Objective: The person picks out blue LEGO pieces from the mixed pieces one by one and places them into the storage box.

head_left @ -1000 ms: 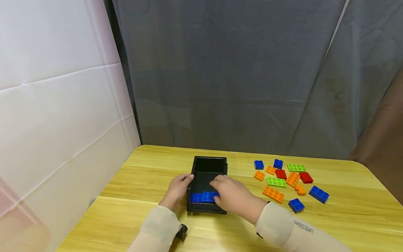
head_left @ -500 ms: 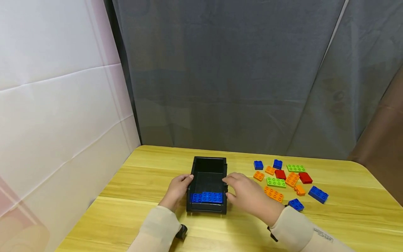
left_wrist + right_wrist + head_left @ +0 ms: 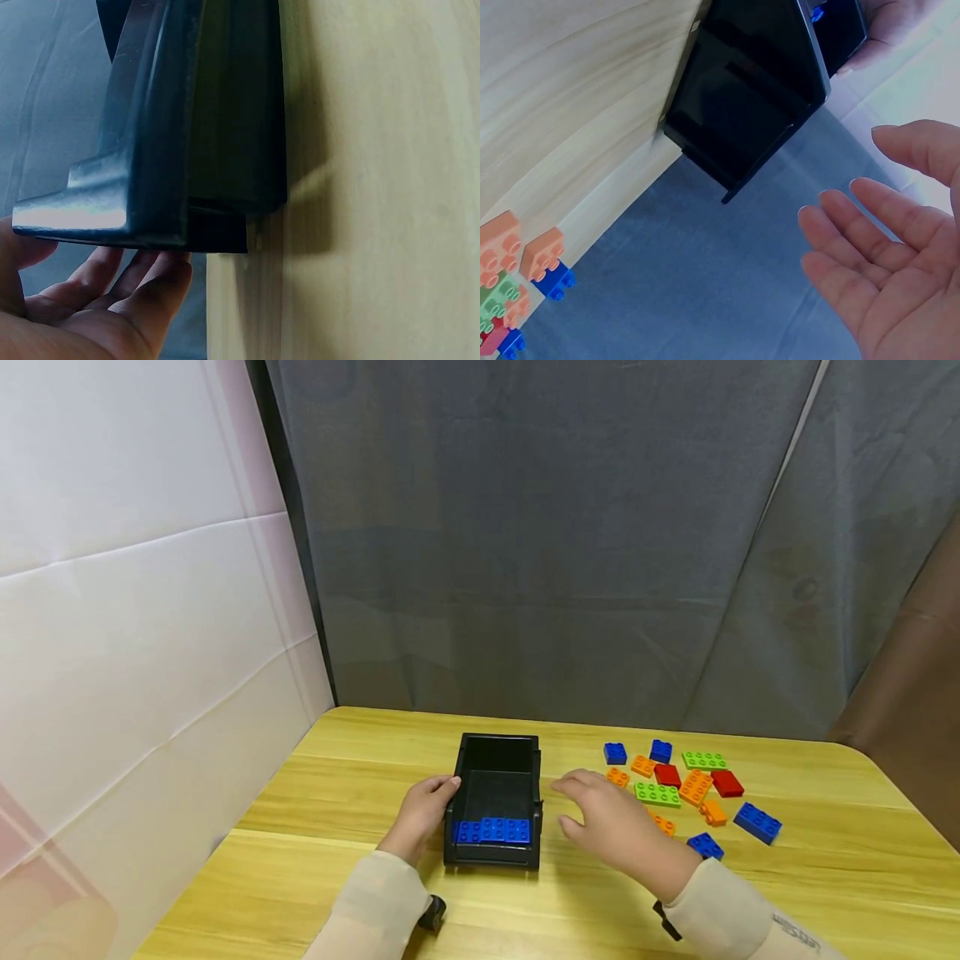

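A black storage bin [image 3: 491, 856] stands on the table, with blue toy bricks [image 3: 504, 831] side by side along its near end. My left hand [image 3: 416, 814] grips the bin's left side. In the left wrist view the thumb lies on one face of the bin's edge [image 3: 71, 217] and the fingers [image 3: 154, 289] on the other. To the right of the bin, and apart from it, my right hand [image 3: 615, 827] is over the table. Its palm and fingers [image 3: 847, 285] hold nothing in the right wrist view.
Loose bricks lie on the table's right side: blue [image 3: 757, 822], orange [image 3: 696, 787], green [image 3: 657, 794] and red [image 3: 727, 783]. My right hand partly covers an orange one [image 3: 663, 823]. A grey curtain [image 3: 525, 568] hangs behind the table [image 3: 360, 735], a white one [image 3: 150, 610] at left.
My right hand has come out of the bin and moved right, uncovering the right end of the blue bricks. The left hand and the bin have stayed in place.
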{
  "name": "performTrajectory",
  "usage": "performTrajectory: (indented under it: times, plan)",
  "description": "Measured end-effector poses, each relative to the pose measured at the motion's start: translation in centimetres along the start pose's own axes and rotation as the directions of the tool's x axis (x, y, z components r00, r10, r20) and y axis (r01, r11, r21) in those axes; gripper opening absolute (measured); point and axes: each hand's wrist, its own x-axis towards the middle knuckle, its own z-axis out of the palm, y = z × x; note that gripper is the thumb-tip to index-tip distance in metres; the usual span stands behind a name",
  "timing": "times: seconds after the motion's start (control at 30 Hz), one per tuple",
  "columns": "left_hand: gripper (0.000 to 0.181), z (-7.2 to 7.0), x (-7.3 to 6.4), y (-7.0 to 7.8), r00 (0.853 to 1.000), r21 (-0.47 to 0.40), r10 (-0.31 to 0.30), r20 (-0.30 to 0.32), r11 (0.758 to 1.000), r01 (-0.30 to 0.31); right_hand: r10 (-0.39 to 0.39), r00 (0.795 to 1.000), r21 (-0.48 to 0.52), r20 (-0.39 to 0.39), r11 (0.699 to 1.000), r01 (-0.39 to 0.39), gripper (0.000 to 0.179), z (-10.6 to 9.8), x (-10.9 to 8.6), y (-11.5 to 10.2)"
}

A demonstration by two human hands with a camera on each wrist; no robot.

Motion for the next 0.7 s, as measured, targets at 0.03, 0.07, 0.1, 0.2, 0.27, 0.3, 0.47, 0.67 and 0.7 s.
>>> performTrajectory:
  times: [0.03,0.07,0.1,0.2,0.27,0.3,0.47,0.67,0.7]
  plan:
    - [0.04,0.0,0.0,0.0,1.0,-0.002,0.0,-0.001,1.0,0.0,0.001,1.0,-0.008,-0.006,1.0,-0.001,0.04,0.0,-0.1,0.1]
    - [0.04,0.0,0.0,0.0,1.0,-0.004,0.0,-0.001,1.0,0.0,0.002,1.0,-0.014,-0.012,1.0,-0.002,0.04,-0.1,-0.1,0.2]
    - [0.04,0.0,0.0,0.0,1.0,-0.005,0.0,-0.001,1.0,0.0,0.002,1.0,-0.021,-0.018,1.0,-0.002,0.04,-0.1,-0.2,0.3]
    - [0.039,0.0,0.0,0.0,1.0,-0.006,0.001,-0.001,1.0,-0.001,0.003,1.0,-0.037,-0.028,0.999,-0.004,0.04,-0.2,-0.3,0.5]
    - [0.039,0.0,0.0,0.0,1.0,-0.006,0.003,-0.002,1.0,-0.003,0.011,1.0,-0.044,-0.028,0.999,-0.012,0.041,-0.3,-0.4,0.7]
    - [0.04,0.0,0.0,0.0,1.0,-0.005,0.004,-0.001,1.0,-0.004,0.016,0.999,-0.048,-0.027,0.999,-0.018,0.041,-0.4,-0.5,0.9]
    - [0.04,0.0,0.0,0.0,1.0,-0.003,0.004,0.0,1.0,-0.004,0.041,0.999,-0.055,-0.032,0.998,-0.043,0.042,-0.4,-0.7,1.5]
    - [0.041,0.0,0.0,0.1,1.0,-0.002,0.006,0.004,1.0,-0.006,0.086,0.996,-0.044,-0.034,0.995,-0.087,0.046,-0.5,-1.0,2.4]
    - [0.041,0.0,0.0,0.0,1.0,-0.004,0.006,0.004,1.0,-0.006,0.093,0.995,-0.042,-0.033,0.995,-0.095,0.047,-0.6,-1.1,2.5]
